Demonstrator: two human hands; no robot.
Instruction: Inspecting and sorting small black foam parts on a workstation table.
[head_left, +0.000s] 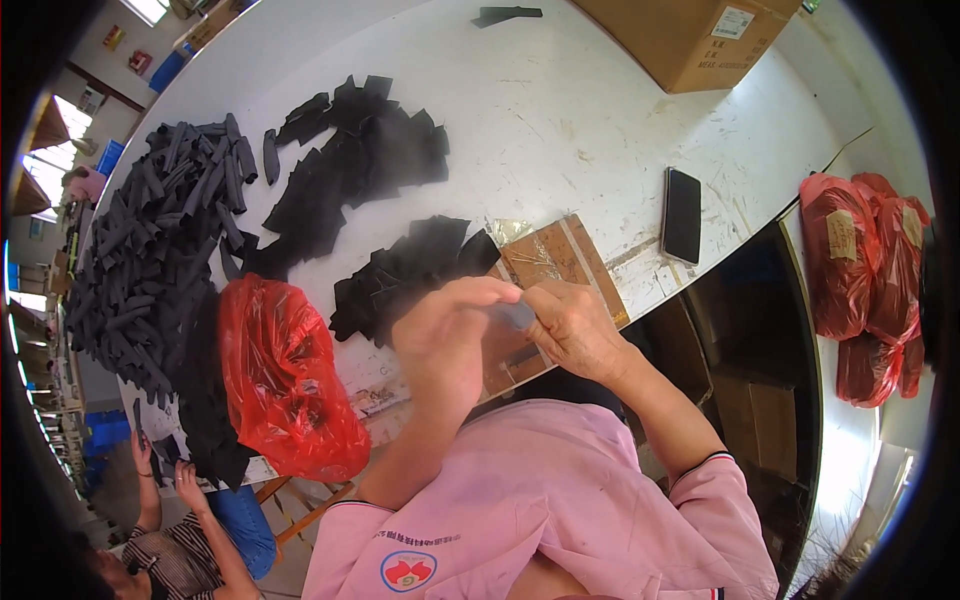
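Note:
Above a brown board [583, 255] at the table's near edge, my two hands meet over a small dark grey fabric piece [514, 315]. My right hand [578, 325] is closed, pinching one end of it. My left hand [445, 325] grips the other side, its thumb and fingers around the piece and partly hiding it. Just beyond my left hand lies a heap of flat black fabric pieces [405, 265]. A second black heap [365, 160] spreads farther back. At the left is a large pile of grey rolled fabric tubes [140, 265].
A red plastic bag [290, 385] sits left of my left arm. A phone [682, 215] lies to the right on the white table [540, 130]. A cardboard box [690, 45] stands at the back. Red bags [840, 255] are at far right. A co-worker's hands [185, 485] handle dark pieces at lower left.

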